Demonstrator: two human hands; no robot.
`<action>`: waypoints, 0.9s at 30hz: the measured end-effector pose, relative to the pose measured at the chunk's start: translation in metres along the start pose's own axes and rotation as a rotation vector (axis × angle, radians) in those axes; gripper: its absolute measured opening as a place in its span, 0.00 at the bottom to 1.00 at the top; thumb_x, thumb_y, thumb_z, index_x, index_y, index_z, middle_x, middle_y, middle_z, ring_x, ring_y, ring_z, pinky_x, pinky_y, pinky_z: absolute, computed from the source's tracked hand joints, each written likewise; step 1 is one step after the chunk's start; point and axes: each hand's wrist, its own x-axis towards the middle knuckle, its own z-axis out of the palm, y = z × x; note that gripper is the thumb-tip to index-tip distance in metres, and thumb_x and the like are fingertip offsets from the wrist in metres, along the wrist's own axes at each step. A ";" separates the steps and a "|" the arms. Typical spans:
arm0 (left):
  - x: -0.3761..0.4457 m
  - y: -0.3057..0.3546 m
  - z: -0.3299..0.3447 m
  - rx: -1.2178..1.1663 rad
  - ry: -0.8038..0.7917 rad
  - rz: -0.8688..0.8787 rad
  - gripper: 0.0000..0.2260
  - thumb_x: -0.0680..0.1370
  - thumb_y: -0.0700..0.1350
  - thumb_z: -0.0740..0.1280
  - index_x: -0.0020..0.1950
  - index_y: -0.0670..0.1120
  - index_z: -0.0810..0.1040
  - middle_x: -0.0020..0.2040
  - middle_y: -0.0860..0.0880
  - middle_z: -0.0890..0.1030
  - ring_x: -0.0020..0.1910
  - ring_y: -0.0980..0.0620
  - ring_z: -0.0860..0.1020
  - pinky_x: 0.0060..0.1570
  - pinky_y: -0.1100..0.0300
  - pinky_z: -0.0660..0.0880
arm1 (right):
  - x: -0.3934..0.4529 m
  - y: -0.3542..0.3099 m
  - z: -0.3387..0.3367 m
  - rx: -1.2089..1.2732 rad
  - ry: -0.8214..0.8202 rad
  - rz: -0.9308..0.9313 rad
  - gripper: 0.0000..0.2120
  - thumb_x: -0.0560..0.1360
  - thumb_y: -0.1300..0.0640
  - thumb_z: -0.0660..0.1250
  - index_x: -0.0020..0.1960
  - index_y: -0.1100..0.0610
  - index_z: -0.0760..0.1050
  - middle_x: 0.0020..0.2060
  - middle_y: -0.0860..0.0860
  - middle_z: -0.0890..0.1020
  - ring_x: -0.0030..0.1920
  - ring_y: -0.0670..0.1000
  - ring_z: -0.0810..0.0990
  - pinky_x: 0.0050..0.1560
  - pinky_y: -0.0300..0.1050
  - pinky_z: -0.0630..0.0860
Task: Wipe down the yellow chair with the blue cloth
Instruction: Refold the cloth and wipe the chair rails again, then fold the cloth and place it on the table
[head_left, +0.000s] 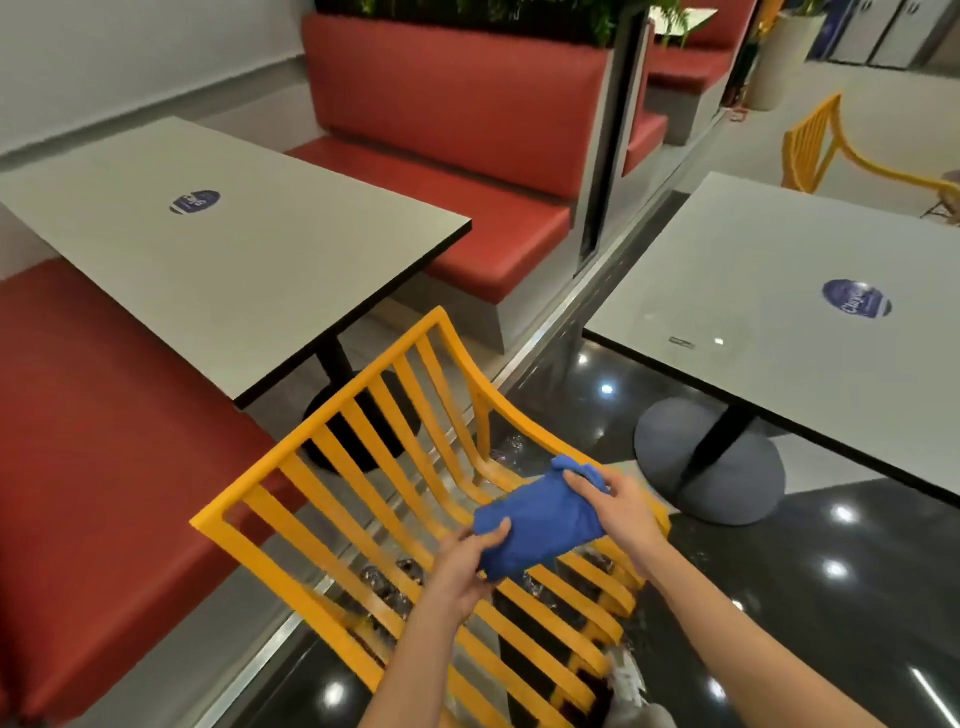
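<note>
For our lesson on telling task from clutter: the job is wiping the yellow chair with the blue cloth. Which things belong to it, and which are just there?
Part of the job:
blue cloth
yellow chair
left hand
right hand

Just there:
left table
right table
red bench
second yellow chair

Round dark-blue sticker (856, 305), on the grey table top (779, 249) at right of frame: white script lettering, beginning "Clay", the remainder unreadable.

Round dark-blue sticker (195, 201), on the grey table top (208, 270) at upper left of frame: white markings, too blurred to read.

Small dark label (681, 342), same right-hand table: illegible.
</note>
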 end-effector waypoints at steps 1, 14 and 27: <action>0.007 0.001 0.012 0.002 0.016 0.050 0.26 0.70 0.41 0.77 0.66 0.43 0.74 0.57 0.44 0.82 0.52 0.45 0.82 0.39 0.53 0.79 | 0.005 0.001 -0.016 -0.021 0.008 0.000 0.10 0.76 0.50 0.70 0.48 0.57 0.79 0.44 0.55 0.84 0.45 0.52 0.83 0.43 0.44 0.78; 0.105 0.078 0.181 0.743 -0.123 0.561 0.06 0.75 0.40 0.73 0.51 0.43 0.83 0.44 0.49 0.84 0.44 0.55 0.82 0.41 0.65 0.78 | 0.132 -0.014 -0.201 -0.063 -0.119 -0.116 0.08 0.77 0.60 0.70 0.54 0.52 0.82 0.49 0.53 0.85 0.53 0.55 0.84 0.52 0.55 0.81; 0.237 0.185 0.394 0.414 -0.058 0.358 0.16 0.75 0.43 0.74 0.61 0.44 0.77 0.47 0.50 0.79 0.43 0.54 0.76 0.39 0.56 0.77 | 0.291 -0.060 -0.283 0.124 0.461 -0.041 0.12 0.75 0.53 0.70 0.45 0.63 0.79 0.46 0.64 0.82 0.50 0.64 0.82 0.48 0.66 0.80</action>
